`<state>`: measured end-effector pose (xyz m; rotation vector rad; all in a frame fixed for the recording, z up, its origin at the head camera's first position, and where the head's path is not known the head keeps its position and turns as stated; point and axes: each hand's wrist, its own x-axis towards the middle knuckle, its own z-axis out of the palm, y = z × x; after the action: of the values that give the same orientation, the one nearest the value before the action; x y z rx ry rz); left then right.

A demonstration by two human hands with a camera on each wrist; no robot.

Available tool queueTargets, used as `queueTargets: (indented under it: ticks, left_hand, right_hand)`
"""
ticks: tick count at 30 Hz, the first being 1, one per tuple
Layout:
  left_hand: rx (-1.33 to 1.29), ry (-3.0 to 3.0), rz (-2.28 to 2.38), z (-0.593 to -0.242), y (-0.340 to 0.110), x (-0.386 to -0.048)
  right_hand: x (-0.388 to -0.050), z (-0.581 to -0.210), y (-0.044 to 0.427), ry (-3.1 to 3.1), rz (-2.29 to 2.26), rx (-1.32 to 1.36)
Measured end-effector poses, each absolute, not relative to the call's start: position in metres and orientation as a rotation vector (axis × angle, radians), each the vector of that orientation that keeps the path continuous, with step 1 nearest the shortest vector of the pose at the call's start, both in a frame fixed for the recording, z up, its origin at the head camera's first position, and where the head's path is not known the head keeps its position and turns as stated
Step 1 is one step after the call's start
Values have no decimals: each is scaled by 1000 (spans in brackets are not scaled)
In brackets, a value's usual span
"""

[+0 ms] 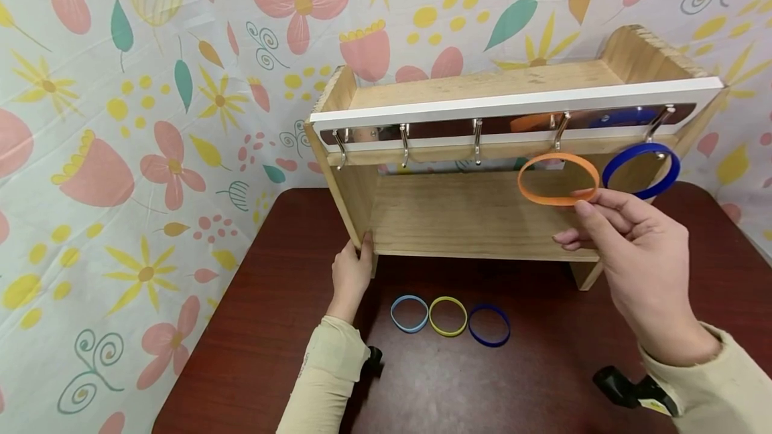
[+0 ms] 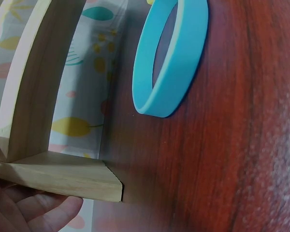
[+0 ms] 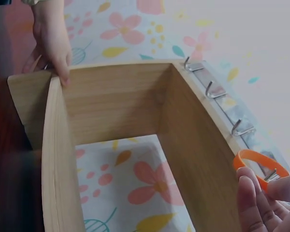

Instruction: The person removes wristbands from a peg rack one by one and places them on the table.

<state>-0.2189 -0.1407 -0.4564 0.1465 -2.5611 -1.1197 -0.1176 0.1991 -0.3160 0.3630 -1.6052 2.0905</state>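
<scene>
My right hand [image 1: 645, 253] pinches an orange wristband [image 1: 557, 201] by its near edge, at the fourth hook [image 1: 561, 131] from the left. In the right wrist view that hook's tip shows inside the band's loop; whether the band bears on it I cannot tell. Beside it, a blue wristband [image 1: 672, 176] hangs from the rightmost hook [image 1: 659, 122]. Low on the left side of the wooden shelf [image 1: 476, 213], my left hand [image 1: 352, 273] grips the board, thumb on the front and fingers [image 2: 58, 212] behind.
On the dark red table [image 1: 422, 387] lie a light blue wristband [image 1: 393, 317], a yellow wristband [image 1: 448, 334] and a dark blue wristband [image 1: 490, 344] in a row. Three hooks to the left, including the middle hook [image 1: 478, 141], carry nothing. A flowered cloth [image 1: 181, 253] hangs behind.
</scene>
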Motion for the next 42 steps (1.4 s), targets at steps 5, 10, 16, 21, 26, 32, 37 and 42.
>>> queueTargets:
  ticks: [5,10,16,21,26,32,37,42]
  left_hand:
    - [145,-2558,-1125,-456,-140,-219]
    - [147,-2556,-1128,-455,-140,-219]
    - [157,-2552,-1131,-454,-140,-218]
    - [152,-2556,-1134,-455,-140,-219]
    - [147,-2560,-1133,-455,-140,-218]
    - [143,-2549,-1144,-455,-140,-218]
    - [141,-2548,-1153,-455,-139,-218]
    - [132,-2549,-1158,-456,-140,-218]
  right_hand:
    - [-114,-314,198,-1555,2126,381]
    - [-110,-313,198,-1568,2123,388]
    - [-106,-315,199,-1631,2076,377]
    - [-102,-318,201,-1697,2034,339]
    - [-98,-322,204,-1703,2052,328]
    - [-95,-328,207,-1723,2062,348]
    - [-92,-333,210,-1748,2071,345]
    - [-90,-339,211,-1799,2049,320]
